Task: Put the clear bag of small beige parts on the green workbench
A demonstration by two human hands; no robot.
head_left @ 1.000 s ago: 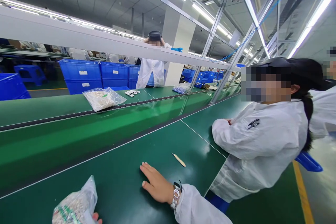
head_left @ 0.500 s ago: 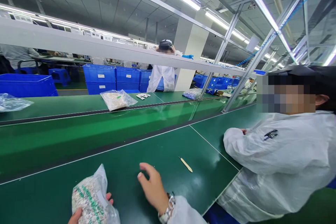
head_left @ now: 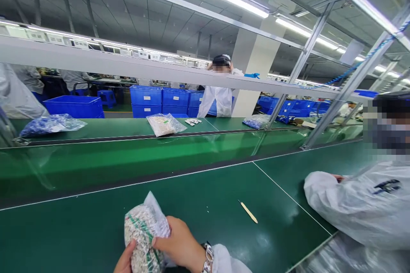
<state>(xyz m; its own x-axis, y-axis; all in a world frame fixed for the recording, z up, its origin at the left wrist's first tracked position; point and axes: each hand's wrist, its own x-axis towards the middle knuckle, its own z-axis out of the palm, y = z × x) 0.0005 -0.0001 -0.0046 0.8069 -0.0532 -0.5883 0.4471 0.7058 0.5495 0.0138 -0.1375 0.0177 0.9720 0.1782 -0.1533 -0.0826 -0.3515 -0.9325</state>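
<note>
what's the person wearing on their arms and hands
Both hands are bare, no gloves. The right hand has a silver metal-link wristwatch at the wrist, then a white coat sleeve. The left hand is mostly out of frame; its sleeve is not visible.

Factory assembly line, conveyor belt point(head_left: 128, 160), blue crates point(head_left: 145, 100)

Both hands, left point(head_left: 123, 262) and right point(head_left: 179, 245), grip a clear bag of small parts point(head_left: 144, 232) above the green table point(head_left: 80, 230); a wooden stick point(head_left: 249, 212) lies nearby; a co-worker's sleeve point(head_left: 346, 207) rests at right.
</note>
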